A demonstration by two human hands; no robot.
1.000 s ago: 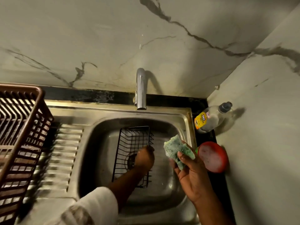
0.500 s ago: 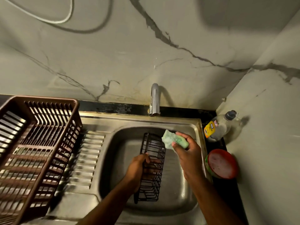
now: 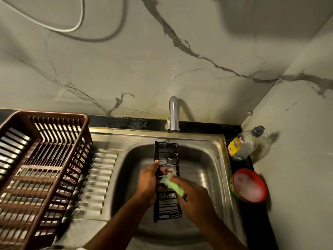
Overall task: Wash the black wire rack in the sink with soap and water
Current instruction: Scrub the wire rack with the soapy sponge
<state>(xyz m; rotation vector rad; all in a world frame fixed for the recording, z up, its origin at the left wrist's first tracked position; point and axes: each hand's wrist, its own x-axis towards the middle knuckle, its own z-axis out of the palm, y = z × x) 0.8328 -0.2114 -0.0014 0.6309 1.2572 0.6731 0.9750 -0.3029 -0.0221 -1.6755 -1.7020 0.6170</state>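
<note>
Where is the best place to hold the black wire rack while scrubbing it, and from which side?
Probably its long left edge, from the left, where the left hand grips now: the black wire rack stands narrow in the sink, leaving its face free for the sponge.

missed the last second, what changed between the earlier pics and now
The right hand brought the green sponge from beside the sink down onto the black wire rack. The left hand turned the rack up on edge and grips its side. Red bowl and soap bottle stayed put.

Glossy steel sink, matt black wire rack
</note>
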